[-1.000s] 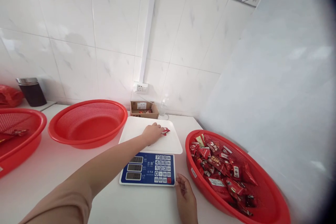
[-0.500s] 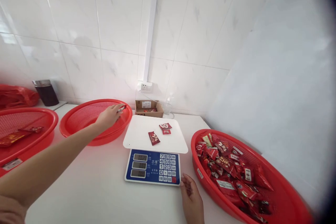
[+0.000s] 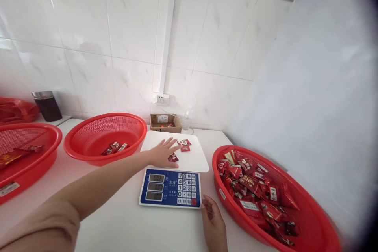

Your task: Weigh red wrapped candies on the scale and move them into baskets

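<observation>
My left hand (image 3: 163, 152) is open, fingers spread, over the white weighing pan (image 3: 191, 163) of a digital scale. It holds nothing and partly hides a small dark-red snack packet (image 3: 173, 157). Beyond the fingertips lie a red-and-white packet (image 3: 184, 142) and a smaller red packet (image 3: 185, 149). Beside the front right corner of the blue keypad panel (image 3: 169, 187) rests my right hand (image 3: 214, 224), its fingers loosely curled, a gap at the thumb and nothing visible inside. Several small packets (image 3: 115, 148) lie in the red mesh basket (image 3: 88, 130) behind my left forearm.
A large red basket (image 3: 321, 220) of snack packets stands on the right. Another red basket (image 3: 38, 165) is at the left edge. Along the wall are a dark tumbler (image 3: 49, 106), a cardboard box (image 3: 158, 123) and a clear bottle (image 3: 186, 120).
My left hand has let go of a small packet at the middle basket and moved right over the scale pan, its fingers now spread. The right hand stays by the scale's corner.
</observation>
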Motion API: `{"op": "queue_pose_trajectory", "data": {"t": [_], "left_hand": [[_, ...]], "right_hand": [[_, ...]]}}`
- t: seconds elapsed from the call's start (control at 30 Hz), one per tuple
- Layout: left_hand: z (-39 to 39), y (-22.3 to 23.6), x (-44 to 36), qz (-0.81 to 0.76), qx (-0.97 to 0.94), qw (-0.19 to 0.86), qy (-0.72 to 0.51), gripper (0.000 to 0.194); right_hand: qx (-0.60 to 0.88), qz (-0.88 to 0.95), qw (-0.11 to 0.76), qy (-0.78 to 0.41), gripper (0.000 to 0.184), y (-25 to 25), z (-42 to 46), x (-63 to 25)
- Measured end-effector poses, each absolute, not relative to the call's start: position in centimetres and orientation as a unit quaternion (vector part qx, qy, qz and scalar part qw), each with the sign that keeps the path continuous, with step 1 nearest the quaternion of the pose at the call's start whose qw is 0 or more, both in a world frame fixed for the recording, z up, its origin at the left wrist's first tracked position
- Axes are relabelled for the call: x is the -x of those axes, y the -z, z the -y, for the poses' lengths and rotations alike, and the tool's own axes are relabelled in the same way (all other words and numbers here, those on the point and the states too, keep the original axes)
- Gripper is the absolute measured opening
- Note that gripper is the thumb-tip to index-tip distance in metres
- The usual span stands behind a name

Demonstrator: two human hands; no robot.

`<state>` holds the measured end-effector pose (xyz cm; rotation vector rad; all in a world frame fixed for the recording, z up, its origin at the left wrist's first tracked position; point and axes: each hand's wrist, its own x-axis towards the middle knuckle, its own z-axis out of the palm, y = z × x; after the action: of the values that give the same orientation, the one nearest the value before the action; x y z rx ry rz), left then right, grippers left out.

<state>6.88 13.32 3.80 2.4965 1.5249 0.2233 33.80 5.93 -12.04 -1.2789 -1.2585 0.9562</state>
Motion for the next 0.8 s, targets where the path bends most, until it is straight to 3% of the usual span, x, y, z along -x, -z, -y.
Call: {"op": "queue_pose_trajectory", "data": {"t": [0.17, 0.4, 0.8], "left_hand": [[-18.4, -2.9, -10.1, -0.532, -0.839, 0.095, -0.072, 0.085], [-20.2, -2.5, -12.9, -0.547, -0.829, 0.043, -0.107, 0.046], [-16.8, -4.9, -8.5, -0.582, -0.794, 0.006, -0.175, 0.037]], "right_hand": [[0.515, 0.509, 0.535, -0.435, 0.046, 12.8, -6.8, -34.2], [0.502, 0.512, 0.539, -0.441, 0.046, 13.9, -7.6, -34.5], [0.534, 0.545, 0.521, -0.382, 0.043, 11.8, -6.4, -33.8]]}}
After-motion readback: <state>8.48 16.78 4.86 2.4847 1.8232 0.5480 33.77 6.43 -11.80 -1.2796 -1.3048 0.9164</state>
